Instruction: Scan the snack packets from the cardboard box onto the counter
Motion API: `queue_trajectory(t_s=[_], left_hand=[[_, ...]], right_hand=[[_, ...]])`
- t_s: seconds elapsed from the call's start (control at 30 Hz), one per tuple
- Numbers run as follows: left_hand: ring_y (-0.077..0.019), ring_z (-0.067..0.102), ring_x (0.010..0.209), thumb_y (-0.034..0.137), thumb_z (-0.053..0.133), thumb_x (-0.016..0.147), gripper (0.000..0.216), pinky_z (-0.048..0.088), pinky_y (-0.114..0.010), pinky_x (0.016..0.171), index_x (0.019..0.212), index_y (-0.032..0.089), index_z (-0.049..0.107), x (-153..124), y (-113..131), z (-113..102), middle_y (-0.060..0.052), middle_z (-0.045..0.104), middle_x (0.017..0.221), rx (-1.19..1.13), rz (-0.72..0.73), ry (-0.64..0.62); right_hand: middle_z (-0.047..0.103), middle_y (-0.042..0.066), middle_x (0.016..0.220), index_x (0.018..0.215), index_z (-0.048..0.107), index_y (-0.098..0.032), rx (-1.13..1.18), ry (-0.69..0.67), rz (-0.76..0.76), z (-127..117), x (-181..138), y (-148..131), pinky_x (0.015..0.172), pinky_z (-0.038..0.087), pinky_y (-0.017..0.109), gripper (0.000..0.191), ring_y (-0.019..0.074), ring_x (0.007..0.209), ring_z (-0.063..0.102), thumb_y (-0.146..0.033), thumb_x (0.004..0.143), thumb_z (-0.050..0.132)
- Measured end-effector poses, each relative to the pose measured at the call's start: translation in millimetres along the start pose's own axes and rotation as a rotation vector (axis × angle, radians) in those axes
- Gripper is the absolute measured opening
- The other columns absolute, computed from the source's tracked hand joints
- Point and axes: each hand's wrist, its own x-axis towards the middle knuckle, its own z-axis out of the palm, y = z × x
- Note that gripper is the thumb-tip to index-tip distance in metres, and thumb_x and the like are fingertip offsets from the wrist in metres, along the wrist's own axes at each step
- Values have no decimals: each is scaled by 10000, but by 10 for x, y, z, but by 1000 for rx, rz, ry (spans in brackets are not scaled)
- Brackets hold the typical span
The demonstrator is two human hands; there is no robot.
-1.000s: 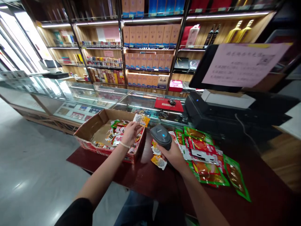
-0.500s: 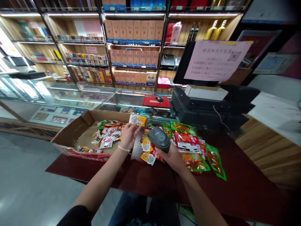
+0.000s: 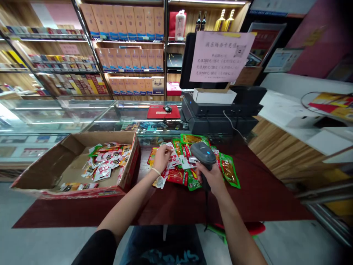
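Note:
My left hand has its fingers closed at a white snack packet with red lettering, which lies against the pile. How much of the packet is between the fingertips is hidden. My right hand grips the handle of a dark grey barcode scanner, its head raised over the packets and a blue light on top. Under and around both hands, red, green and yellow snack packets are heaped on the dark red table. A green-edged packet lies at the right of the heap.
An open cardboard box with loose snack packets stands at the left. Behind the heap is a glass counter with a red mouse pad. A black till machine with a pink paper sign stands back right.
The yellow and white packet that my left hand held up is out of that hand, which has moved right onto the pile. The scanner has moved right. The view has turned right.

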Motion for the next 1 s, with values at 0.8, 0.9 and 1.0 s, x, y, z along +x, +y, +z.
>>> queue_trajectory(t_s=[0.8, 0.9, 1.0], left_hand=[[-215, 634, 920, 257, 692, 792, 165, 498, -318, 873, 950, 226, 730, -471, 777, -1133, -65, 702, 982, -117, -41, 58], [-202, 630, 905, 237, 733, 756, 170, 489, -293, 873, 925, 219, 737, -593, 737, -1579, -62, 700, 964, -119, -92, 169], [-185, 627, 891, 220, 762, 723, 181, 486, -262, 853, 902, 205, 739, -687, 596, -2004, -61, 697, 964, -134, -151, 284]], right_hand=[[514, -4, 415, 546, 532, -195, -172, -241, -21, 639, 44, -136, 364, 394, 241, 461, 117, 355, 459, -568, 754, 706], [519, -8, 432, 563, 537, -193, -169, -292, -37, 905, 51, -145, 368, 401, 230, 445, 109, 361, 458, -554, 755, 712], [527, -15, 450, 607, 551, -192, -149, -323, -39, 1162, 86, -107, 372, 405, 229, 425, 106, 363, 457, -556, 730, 732]])
